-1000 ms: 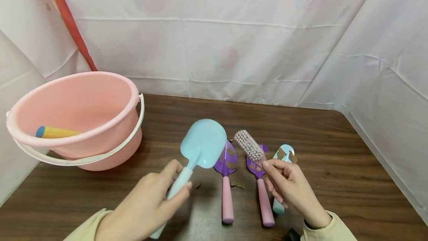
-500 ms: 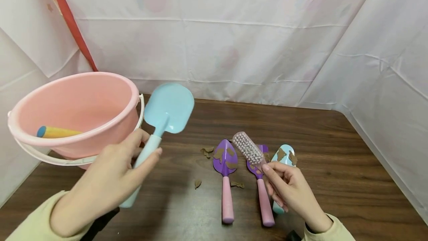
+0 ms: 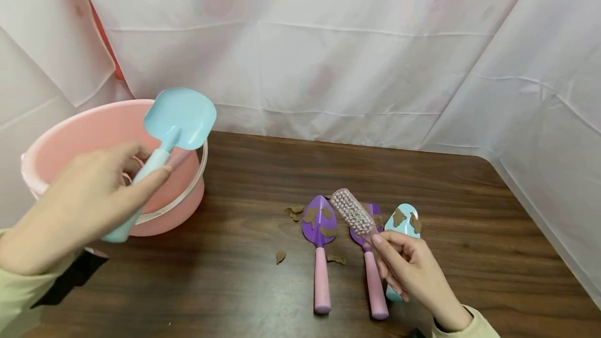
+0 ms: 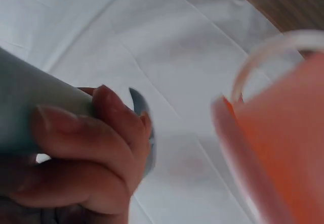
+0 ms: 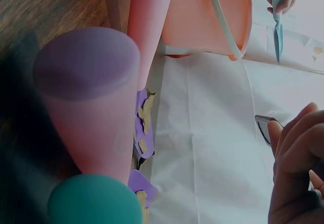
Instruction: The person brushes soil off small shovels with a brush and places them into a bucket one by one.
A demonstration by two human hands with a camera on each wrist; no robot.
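Observation:
My left hand (image 3: pixel 89 186) grips the pale handle of a light blue garden shovel (image 3: pixel 180 116), blade pointing up, raised in front of the pink bucket (image 3: pixel 180 213). In the left wrist view the curled fingers (image 4: pixel 86 143) wrap the handle, with the bucket's rim to their right. My right hand (image 3: pixel 415 270) pinches a clear pinkish brush (image 3: pixel 352 212) by its end, bristles facing up, over the tools on the table. Beneath and beside it lie a purple trowel (image 3: pixel 320 223) with a pink handle, a second purple tool (image 3: pixel 374 286) and a light blue trowel (image 3: pixel 404 218), all with brown flakes on them.
Loose brown leaf-like bits (image 3: pixel 280 257) lie on the dark wooden table (image 3: pixel 244 186) left of the purple trowel. The bucket's white handle (image 3: pixel 178 200) hangs down its side. White cloth (image 3: pixel 300 67) closes off the back and both sides of the table.
My left hand has carried the light blue shovel left and up, from beside the purple trowel to in front of the bucket. My right hand holds the brush nearly still.

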